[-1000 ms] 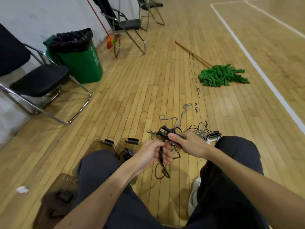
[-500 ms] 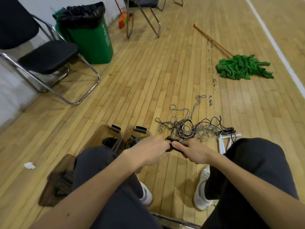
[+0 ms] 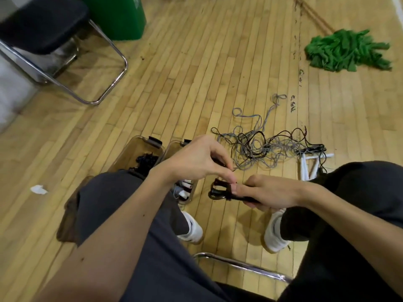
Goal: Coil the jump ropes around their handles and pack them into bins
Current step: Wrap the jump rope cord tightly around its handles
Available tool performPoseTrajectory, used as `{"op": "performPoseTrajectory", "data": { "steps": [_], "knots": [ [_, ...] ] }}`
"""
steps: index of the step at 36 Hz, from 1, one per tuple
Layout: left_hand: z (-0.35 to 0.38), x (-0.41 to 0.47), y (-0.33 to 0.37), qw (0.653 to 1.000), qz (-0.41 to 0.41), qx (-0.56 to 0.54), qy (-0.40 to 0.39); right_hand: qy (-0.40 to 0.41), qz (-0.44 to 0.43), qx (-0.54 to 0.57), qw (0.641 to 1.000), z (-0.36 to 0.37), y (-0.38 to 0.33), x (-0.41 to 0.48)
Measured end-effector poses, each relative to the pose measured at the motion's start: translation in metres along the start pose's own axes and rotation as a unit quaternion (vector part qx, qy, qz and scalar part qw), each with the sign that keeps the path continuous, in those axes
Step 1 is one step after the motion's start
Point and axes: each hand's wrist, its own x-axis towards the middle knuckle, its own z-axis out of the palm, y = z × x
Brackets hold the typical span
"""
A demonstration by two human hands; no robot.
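Note:
My right hand point(image 3: 270, 192) grips the black handles of a jump rope point(image 3: 220, 190), its cord coiled in loops round them. My left hand point(image 3: 196, 160) pinches the cord just above the coil. A tangle of grey and black ropes point(image 3: 261, 144) lies on the floor beyond my hands, with white handles point(image 3: 305, 166) at its right end. Two clear bins sit by my left knee: the left bin point(image 3: 133, 149) holds a coiled black rope, the right bin point(image 3: 187, 199) holds white and dark handles and is partly hidden by my left hand.
A dark lid point(image 3: 67, 216) lies on the floor left of my leg. A black chair point(image 3: 43, 25) and green trash bin point(image 3: 117, 16) stand at the far left, a green mop point(image 3: 344, 51) at the far right. A paper scrap point(image 3: 38, 189) lies on the wood floor.
The view has tilted down and closer. The loose cord that hung below my hands is now wound in loops round the handles. My left hand has risen above the coil.

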Motion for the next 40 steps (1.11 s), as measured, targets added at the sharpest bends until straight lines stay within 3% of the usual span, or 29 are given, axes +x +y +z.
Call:
{"op": "performPoseTrajectory", "data": {
  "steps": [10,19,28,34,40],
  "knots": [
    [-0.008,-0.002,-0.002,0.981,0.040,-0.191,0.005,-0.022,-0.060,0.089,0.994,-0.004,-0.018,-0.017],
    [0.011,0.009,0.001,0.962,0.024,-0.268,-0.054,-0.008,-0.128,0.128,0.983,0.000,-0.018,-0.031],
    [0.028,0.006,0.016,0.961,0.033,-0.276,0.001,0.098,-0.169,0.164,0.967,-0.003,-0.018,-0.037],
    [0.035,0.009,0.022,0.968,-0.049,-0.242,0.049,0.130,-0.183,0.189,0.956,-0.006,-0.017,-0.037],
    [0.043,0.020,0.019,0.973,-0.112,-0.177,0.100,0.186,-0.169,0.131,0.959,-0.006,-0.008,-0.033]
  ]
}}
